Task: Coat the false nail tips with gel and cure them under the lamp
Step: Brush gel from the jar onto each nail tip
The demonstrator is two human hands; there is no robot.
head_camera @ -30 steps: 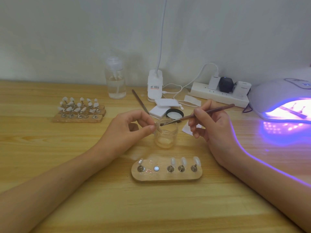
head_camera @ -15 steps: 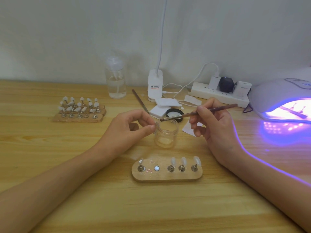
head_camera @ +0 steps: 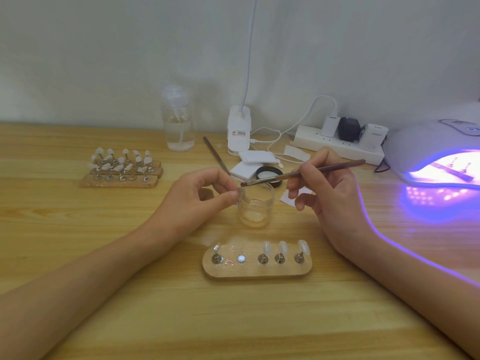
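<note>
4 false nail tips [head_camera: 266,247] stand on the oval wooden holder [head_camera: 257,272] just in front of you, each on a small metal peg: 1 at the left end and 3 grouped at the right, with 1 bare metal disc [head_camera: 241,259] between them. They are pale, translucent and glossy, and they tilt up and away from you.

Just behind the holder, between your hands, the small clear jar [head_camera: 255,203] stands open on the table [head_camera: 78,229] with a pale layer at its bottom. Your left hand [head_camera: 197,201] pinches the jar's left rim between thumb and forefinger, the other fingers curled behind. Your right hand [head_camera: 330,201] pinches the thin brown brush [head_camera: 311,171] between thumb and forefinger, with the lower fingers loosely bent beneath it. The brush lies nearly level, its bristles at the jar's rim close to your left fingertips.

At your far right the lamp [head_camera: 426,149] glows violet. Something on pegs shows inside it, too blurred to make out. A black lid [head_camera: 279,171] lies behind the jar, and 3 more loaded holders [head_camera: 120,175] sit well off to your left.
</note>
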